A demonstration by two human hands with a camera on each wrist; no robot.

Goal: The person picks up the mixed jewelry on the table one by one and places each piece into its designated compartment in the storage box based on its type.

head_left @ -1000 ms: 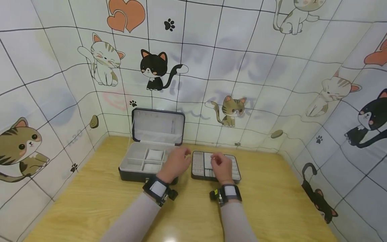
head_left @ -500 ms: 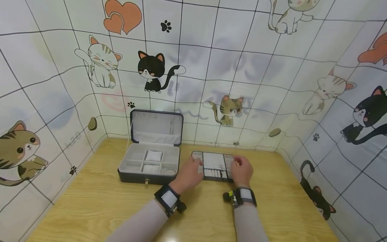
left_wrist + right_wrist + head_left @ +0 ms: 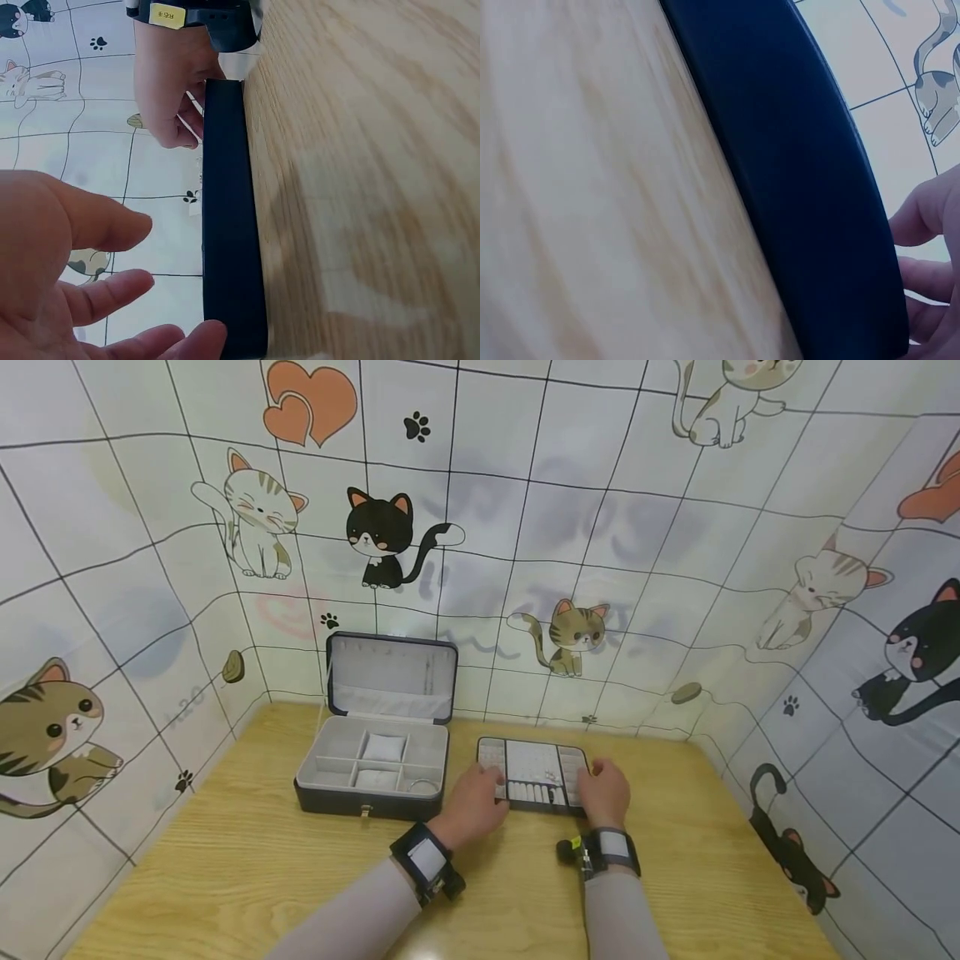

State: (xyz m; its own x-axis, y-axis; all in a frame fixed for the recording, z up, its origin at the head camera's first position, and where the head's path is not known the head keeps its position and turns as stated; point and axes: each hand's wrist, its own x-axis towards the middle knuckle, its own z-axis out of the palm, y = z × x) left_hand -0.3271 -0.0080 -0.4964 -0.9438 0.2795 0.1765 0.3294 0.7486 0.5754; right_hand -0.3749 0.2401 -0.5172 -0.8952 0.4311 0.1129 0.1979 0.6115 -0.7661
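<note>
A dark-sided jewelry tray [image 3: 531,760] with a pale lining lies flat on the table. Small shiny pieces [image 3: 550,777] sit on its middle panel, above a row of white ring rolls [image 3: 527,792]. My left hand [image 3: 474,803] is at the tray's left front corner. In the left wrist view its fingers are spread, and one fingertip meets the tray's end. My right hand [image 3: 604,793] is at the right end, loosely bent fingers [image 3: 928,279] against the side. Left of the tray stands an open jewelry box [image 3: 341,799] with cushions and a bangle [image 3: 423,787].
The box's lid [image 3: 392,675] stands raised near the cat-printed cloth [image 3: 480,568] behind the table. The wooden table [image 3: 217,860] extends to both sides and in front of the box and tray. Cloth walls border the left and right.
Both hands have moved right and settled at the tray's two ends. The left hand has left the box's right side, uncovering the bangle. The right hand has come off the tray's middle.
</note>
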